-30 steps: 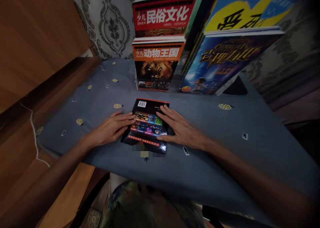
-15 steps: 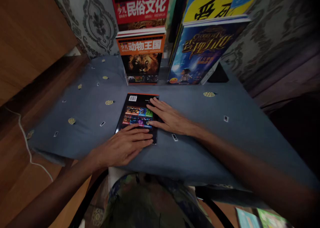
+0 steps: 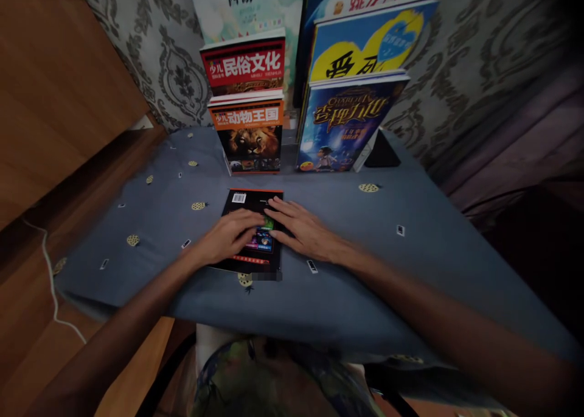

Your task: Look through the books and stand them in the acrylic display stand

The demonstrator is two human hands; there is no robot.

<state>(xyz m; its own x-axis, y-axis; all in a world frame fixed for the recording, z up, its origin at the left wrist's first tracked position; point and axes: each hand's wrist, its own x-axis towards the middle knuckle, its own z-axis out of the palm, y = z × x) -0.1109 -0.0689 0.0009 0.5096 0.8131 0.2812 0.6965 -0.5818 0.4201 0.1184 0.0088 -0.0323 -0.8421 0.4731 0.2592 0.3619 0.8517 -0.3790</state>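
Note:
A black book (image 3: 255, 265) lies on the blue tablecloth with its back cover up, showing a barcode at the top left and small coloured pictures in the middle. My left hand (image 3: 228, 237) rests over the left and middle of the cover, fingers stretched to the right and hiding some of the pictures. Across the book's right edge lies my right hand (image 3: 303, 229), its fingers spread and pointing up and left. Neither hand is wrapped around anything. The fingertips of both hands are close together.
Behind the book stand two rows of upright books, with a lion-cover book (image 3: 250, 137) front left and a blue book (image 3: 342, 128) front right. A dark flat object (image 3: 383, 150) lies beside them. The tablecloth (image 3: 438, 271) has pineapple prints; a white cable (image 3: 53, 289) hangs at left.
My left hand has moved up the cover from the book's lower part, uncovering its bottom edge. My right hand stays at the right edge. The view has tilted up, showing more standing books.

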